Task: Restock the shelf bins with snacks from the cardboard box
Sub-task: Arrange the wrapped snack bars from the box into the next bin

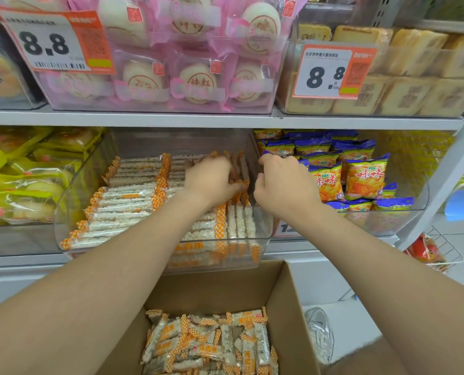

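Left hand [212, 182], right hand [282, 182] at bin [264, 226]

Reference item: the clear centre bin [176, 143]. Above it to the left, the price tag [53, 40] on the pink bun bin [157, 109] reads "8.8" in large black digits, with a barcode beneath; its header line is too blurred to read. Above it to the right, the second price tag [333, 71] on the biscuit bin [361, 111] reads "8.8", then "元" and "500g" in small print. Immediately right of it, the blue-and-orange packets [366, 175] carry the large characters "咪咪". At its lower right corner, a partly hidden tag [286, 228] shows only a leading "1". The rice bars [125, 196] inside it bear orange characters, not legible.
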Action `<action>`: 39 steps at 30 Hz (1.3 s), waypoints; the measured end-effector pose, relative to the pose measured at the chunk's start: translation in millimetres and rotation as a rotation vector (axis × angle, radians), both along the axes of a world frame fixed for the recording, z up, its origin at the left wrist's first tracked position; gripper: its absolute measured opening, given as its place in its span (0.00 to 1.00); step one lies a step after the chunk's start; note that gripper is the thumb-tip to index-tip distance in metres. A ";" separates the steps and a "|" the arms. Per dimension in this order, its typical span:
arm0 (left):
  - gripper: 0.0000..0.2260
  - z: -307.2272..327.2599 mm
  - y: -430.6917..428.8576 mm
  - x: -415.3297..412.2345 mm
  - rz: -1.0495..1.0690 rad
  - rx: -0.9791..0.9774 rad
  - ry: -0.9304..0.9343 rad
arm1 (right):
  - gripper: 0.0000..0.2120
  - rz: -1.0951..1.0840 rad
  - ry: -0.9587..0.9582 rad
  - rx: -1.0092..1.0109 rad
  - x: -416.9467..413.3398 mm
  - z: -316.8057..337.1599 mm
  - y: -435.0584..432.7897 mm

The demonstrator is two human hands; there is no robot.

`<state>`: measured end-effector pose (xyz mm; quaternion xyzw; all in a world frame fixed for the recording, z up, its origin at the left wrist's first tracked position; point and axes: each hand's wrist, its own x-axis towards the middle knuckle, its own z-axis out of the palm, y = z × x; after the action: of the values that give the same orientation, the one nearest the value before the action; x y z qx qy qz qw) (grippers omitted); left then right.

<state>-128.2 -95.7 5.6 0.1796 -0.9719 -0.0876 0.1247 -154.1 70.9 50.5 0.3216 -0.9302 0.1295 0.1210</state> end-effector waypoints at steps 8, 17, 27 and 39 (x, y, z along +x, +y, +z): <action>0.20 0.6 9.7 -5.8 0.100 0.100 0.086 | 0.06 -0.007 0.041 0.044 1.3 -0.6 -1.0; 0.23 14.3 -1.1 17.7 0.222 0.096 -0.139 | 0.06 0.025 0.034 0.048 0.4 1.9 0.7; 0.24 3.8 9.4 5.8 0.355 0.069 -0.080 | 0.01 0.011 0.076 0.059 6.1 0.9 -1.4; 0.20 14.0 2.8 34.2 -0.189 0.114 -0.256 | 0.11 0.055 -0.021 -0.012 10.2 -6.1 12.3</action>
<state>-94.0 -92.9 19.5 0.1041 -0.9858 -0.1301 -0.0195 -143.8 83.2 44.3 0.3448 -0.9215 0.1415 0.1094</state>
